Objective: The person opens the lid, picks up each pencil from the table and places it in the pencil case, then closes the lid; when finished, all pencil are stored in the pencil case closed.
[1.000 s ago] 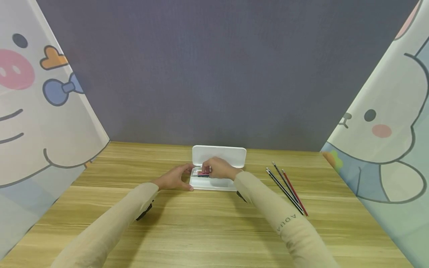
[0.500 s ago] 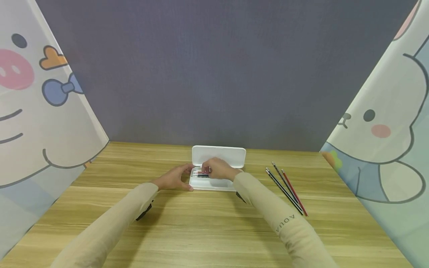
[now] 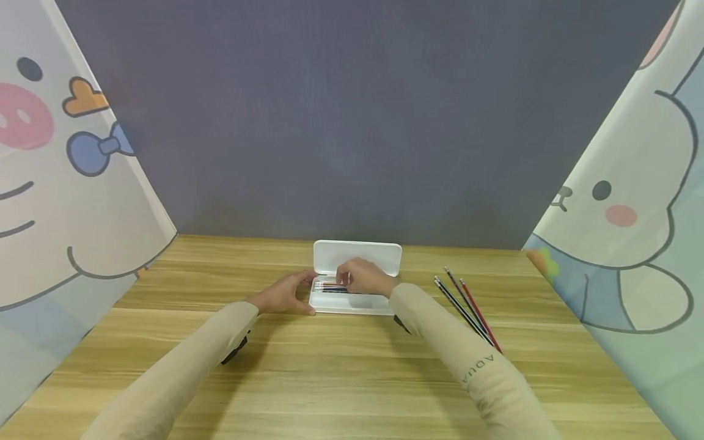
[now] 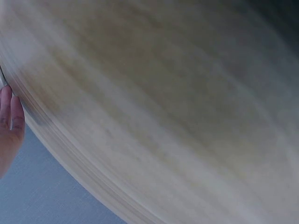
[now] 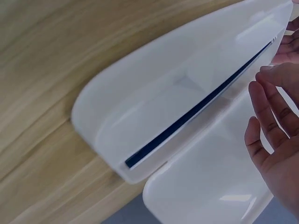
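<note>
A white pencil case lies on the table with its lid raised at the back. Inside it several pencils lie lengthwise near the hinge side. My left hand holds the case's left end, thumb at the near corner and fingers at the far one. Over the case, my right hand hovers by the pencils with loosely bent fingers. In the right wrist view its thumb and fingertips come close together, with nothing seen between them. There, a dark blue pencil runs along the case floor.
To the right of the case several loose pencils, black and red, lie on the wooden table; the right sleeve overlaps their near ends. A grey panel stands behind, with cartoon-printed sheets at both sides.
My right hand has shifted slightly right, away from the pencil ends, and more of the pencils in the case now shows. The left hand stays at the case's end.
</note>
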`<state>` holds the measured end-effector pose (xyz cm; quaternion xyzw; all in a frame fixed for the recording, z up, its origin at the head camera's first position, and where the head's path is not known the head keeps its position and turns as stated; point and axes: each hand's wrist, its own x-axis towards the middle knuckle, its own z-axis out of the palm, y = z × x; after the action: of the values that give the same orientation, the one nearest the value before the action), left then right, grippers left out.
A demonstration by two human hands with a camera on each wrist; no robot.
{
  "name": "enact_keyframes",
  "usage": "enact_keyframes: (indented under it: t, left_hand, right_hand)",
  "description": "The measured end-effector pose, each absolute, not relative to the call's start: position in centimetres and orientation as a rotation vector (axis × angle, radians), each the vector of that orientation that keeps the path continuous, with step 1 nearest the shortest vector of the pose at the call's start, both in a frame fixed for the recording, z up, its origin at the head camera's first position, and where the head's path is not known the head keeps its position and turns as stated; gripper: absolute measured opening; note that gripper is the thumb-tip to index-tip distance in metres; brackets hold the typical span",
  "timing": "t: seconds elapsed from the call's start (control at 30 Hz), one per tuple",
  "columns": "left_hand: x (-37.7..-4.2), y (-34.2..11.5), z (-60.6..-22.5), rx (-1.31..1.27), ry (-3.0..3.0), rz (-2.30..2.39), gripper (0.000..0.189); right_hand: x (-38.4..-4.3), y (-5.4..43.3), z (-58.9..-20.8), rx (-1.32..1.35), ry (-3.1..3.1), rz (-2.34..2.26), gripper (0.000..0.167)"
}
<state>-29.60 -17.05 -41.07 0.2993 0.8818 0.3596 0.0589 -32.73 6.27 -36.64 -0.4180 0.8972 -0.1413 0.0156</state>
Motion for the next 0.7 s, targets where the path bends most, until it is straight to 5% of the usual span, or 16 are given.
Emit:
enact_keyframes:
  t: [0.7]
  left_hand:
    - [-29.5, -17.0, -41.0, 0.901, 2.677, 1.095, 0.081]
  right_hand:
    - [-31.2, 16.8, -36.0, -1.085, 2.879, -0.538, 0.010]
